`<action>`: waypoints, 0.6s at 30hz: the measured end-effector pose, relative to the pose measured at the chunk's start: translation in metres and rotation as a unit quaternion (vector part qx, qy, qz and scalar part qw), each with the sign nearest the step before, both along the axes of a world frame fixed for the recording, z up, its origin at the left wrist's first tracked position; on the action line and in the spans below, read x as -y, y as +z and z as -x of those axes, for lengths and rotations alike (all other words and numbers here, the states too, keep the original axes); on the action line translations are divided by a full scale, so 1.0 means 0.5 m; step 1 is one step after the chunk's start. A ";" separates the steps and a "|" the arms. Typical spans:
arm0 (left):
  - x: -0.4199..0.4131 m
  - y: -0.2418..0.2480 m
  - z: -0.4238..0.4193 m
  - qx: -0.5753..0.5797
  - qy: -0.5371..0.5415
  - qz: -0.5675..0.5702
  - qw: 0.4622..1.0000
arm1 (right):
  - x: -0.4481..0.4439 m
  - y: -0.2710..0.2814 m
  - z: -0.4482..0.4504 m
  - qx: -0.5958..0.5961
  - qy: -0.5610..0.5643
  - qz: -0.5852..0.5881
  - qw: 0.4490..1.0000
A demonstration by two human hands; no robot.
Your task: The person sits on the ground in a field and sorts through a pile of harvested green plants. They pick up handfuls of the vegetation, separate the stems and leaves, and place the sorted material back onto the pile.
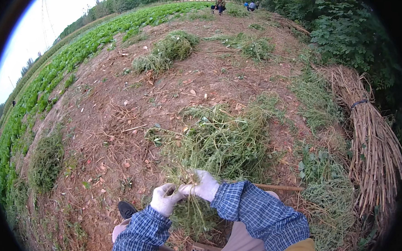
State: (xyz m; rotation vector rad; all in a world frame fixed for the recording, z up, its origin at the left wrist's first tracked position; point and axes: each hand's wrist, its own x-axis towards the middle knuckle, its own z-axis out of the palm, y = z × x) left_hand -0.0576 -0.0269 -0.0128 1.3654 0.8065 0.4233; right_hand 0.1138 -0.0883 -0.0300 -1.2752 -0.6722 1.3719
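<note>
Both my hands wear white gloves and meet low in the middle of the view. Between the fingers of my right hand (204, 186) is a bunch of thin green stems (183, 177), with more stems hanging below. My left hand (165, 198) touches the same bunch at its left side, fingertips against those of the right hand. Just beyond the hands lies a large heap of pulled green plants (225, 141). A wooden stick (279, 187) pokes out to the right from under my right sleeve. More greenery (195, 216) is below the hands, between my legs.
Farther ahead lie other plant heaps (176, 45), (256, 49). A tied bundle of dry stalks (372, 137) lies at right beside leafy shrubs (349, 32). Leafy crop rows (81, 50) run along the left. A person (219, 5) sits in the distance, with others beyond. My dark shoe (126, 210) is at lower left.
</note>
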 end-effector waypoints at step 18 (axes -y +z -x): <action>0.007 0.037 -0.002 0.014 -0.046 0.023 0.999 | 0.011 0.018 -0.007 0.142 -0.046 -0.040 0.988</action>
